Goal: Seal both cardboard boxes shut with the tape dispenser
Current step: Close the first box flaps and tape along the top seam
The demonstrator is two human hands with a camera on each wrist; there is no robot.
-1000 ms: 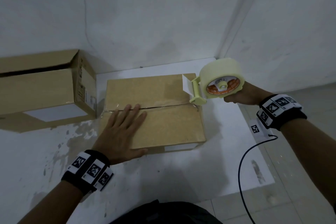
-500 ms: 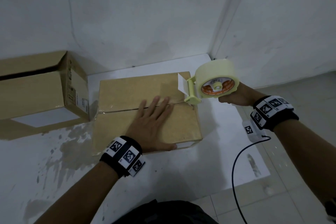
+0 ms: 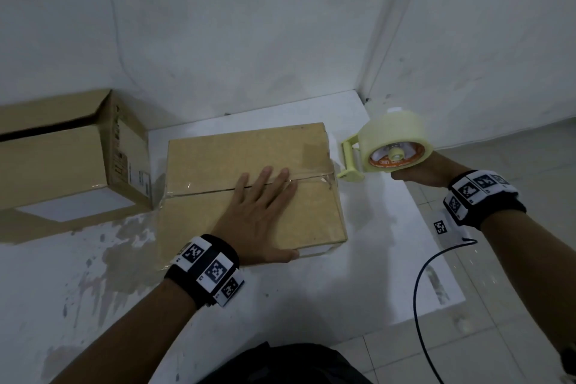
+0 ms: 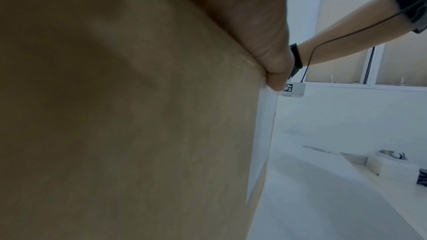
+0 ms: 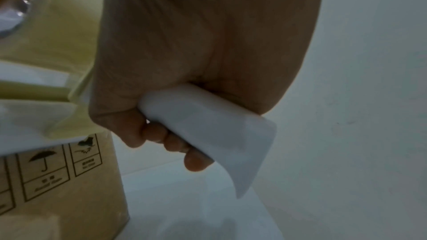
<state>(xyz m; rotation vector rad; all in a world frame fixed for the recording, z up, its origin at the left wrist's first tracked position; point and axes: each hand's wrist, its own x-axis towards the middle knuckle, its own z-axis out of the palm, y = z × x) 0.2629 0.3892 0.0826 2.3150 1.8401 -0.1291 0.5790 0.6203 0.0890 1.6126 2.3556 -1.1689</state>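
A flat cardboard box (image 3: 215,162) lies in the middle of the white surface, with clear tape along its centre seam. My left hand (image 3: 260,212) lies flat on its top, fingers straight across the seam, thumb at the near edge. In the left wrist view the box top (image 4: 115,116) fills the frame under my palm. My right hand (image 3: 417,173) grips the white handle (image 5: 208,130) of the pale yellow tape dispenser (image 3: 389,146), held in the air just past the box's right edge. A second, taller cardboard box (image 3: 62,159) stands at the left with its top flap ajar.
White walls meet in a corner behind the boxes. The white surface (image 3: 311,305) has worn grey patches at the left and ends at the right over tiled floor (image 3: 514,337). A black cable (image 3: 417,290) hangs from my right wrist.
My left hand slid right along the taped seam. The dispenser moved right, off the box's edge and clear of it. The box's seam now shows tape to its right end.
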